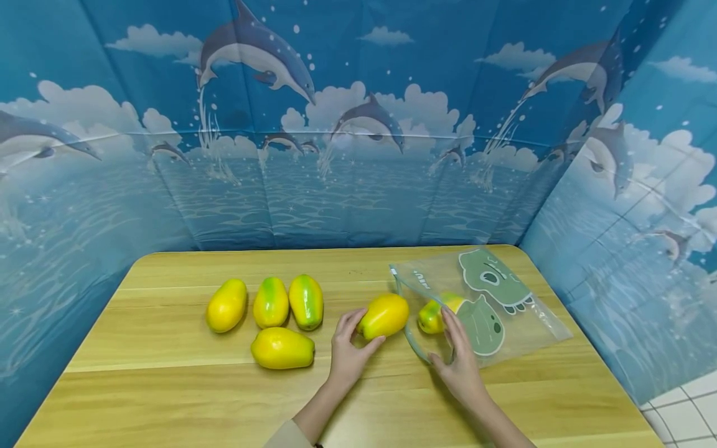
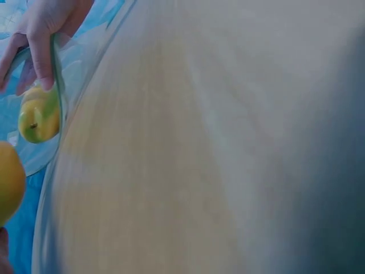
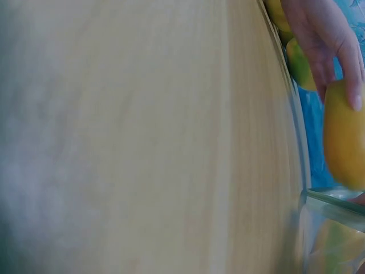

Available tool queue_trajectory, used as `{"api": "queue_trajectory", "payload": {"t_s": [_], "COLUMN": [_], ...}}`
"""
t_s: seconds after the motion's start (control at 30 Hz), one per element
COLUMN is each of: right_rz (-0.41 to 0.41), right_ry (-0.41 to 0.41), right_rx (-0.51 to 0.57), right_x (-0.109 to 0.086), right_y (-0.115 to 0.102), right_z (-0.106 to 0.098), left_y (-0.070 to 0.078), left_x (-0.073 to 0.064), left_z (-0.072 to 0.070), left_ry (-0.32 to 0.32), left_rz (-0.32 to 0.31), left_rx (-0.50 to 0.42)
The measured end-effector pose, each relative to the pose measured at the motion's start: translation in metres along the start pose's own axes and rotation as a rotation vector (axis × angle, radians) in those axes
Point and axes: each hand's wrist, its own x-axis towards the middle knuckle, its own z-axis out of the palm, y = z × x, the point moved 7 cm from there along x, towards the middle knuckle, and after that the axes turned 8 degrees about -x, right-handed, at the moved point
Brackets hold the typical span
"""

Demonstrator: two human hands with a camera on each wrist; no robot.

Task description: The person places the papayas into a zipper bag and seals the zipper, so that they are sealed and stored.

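My left hand [image 1: 348, 351] grips a yellow papaya [image 1: 386, 315] by its greenish narrower end, thumb below and fingers above. The fruit's rounded end points at the mouth of a clear plastic bag [image 1: 534, 323] with green cartoon prints. My right hand [image 1: 460, 367] holds that bag by its green-edged mouth, fingers and thumb spread apart along the rim. Inside the bag, just behind the mouth, lies a yellow-green papaya [image 1: 431, 317]. In the right wrist view the held papaya [image 3: 344, 140] hangs from the left hand's fingers, close over the bag's rim [image 3: 333, 201].
Left of the hands, several more papayas rest on the wooden table [image 1: 168, 386]: two green-striped ones [image 1: 271, 303] side by side, a yellow one [image 1: 226, 305] farther left and another [image 1: 282, 348] lying in front. A blue dolphin-print curtain [image 1: 347, 205] stands behind the table.
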Motion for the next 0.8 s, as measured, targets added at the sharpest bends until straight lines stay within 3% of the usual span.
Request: {"api": "queue_trajectory", "payload": {"t_s": [0.23, 0.6, 0.8], "right_rz": [0.020, 0.024, -0.001], "right_ry": [-0.022, -0.025, -0.011], "right_rx": [-0.007, -0.034, -0.055], "right_x": [-0.005, -0.004, -0.003], "right_y": [0.021, 0.018, 0.016], "right_z": [0.006, 0.007, 0.006], "left_y": [-0.006, -0.006, -0.034], "left_x": [0.004, 0.004, 0.007], "left_z": [0.015, 0.032, 0.046], "left_ry": [-0.099, -0.174, -0.194], "left_rz": [0.001, 0.045, 0.043], "left_rx": [-0.002, 0.051, 0.044]}}
